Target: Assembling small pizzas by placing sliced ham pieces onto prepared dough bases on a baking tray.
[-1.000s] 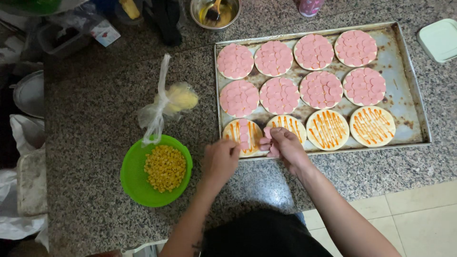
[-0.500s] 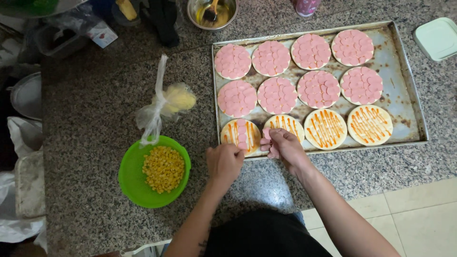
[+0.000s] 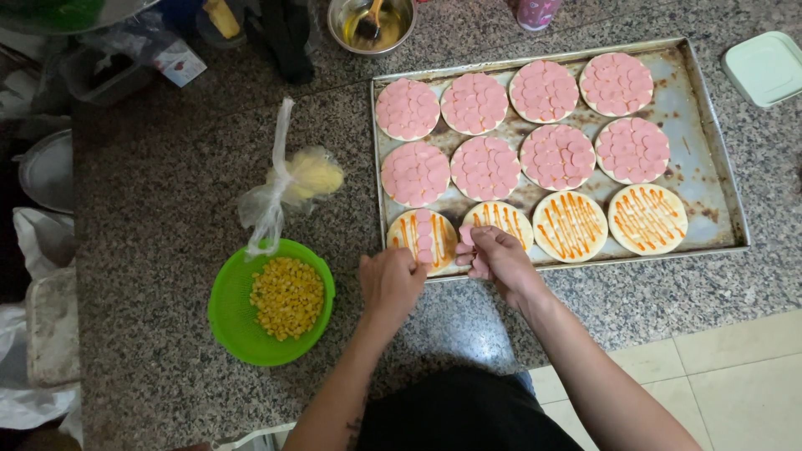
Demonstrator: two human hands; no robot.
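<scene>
Left hand (image 3: pixel 391 280) clenched at the front-left dough round (image 3: pixel 422 237), fingertips apparently laying pink sausage slices on it. Right hand (image 3: pixel 494 255) grasping a small stack of slices (image 3: pixel 464 235), just beside the same round. Judged: topping the front row, three sauced rounds bare; steady slice-by-slice placing called for. Baking tray (image 3: pixel 706 150) on the granite table (image 3: pixel 167 167); green bowl of corn (image 3: pixel 271 301) and knotted bag (image 3: pixel 292 179) left, clear of the way.

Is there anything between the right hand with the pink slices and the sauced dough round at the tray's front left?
Nothing visible. The right hand holds pink slices right beside the sauced dough round, with no object between them.
</scene>
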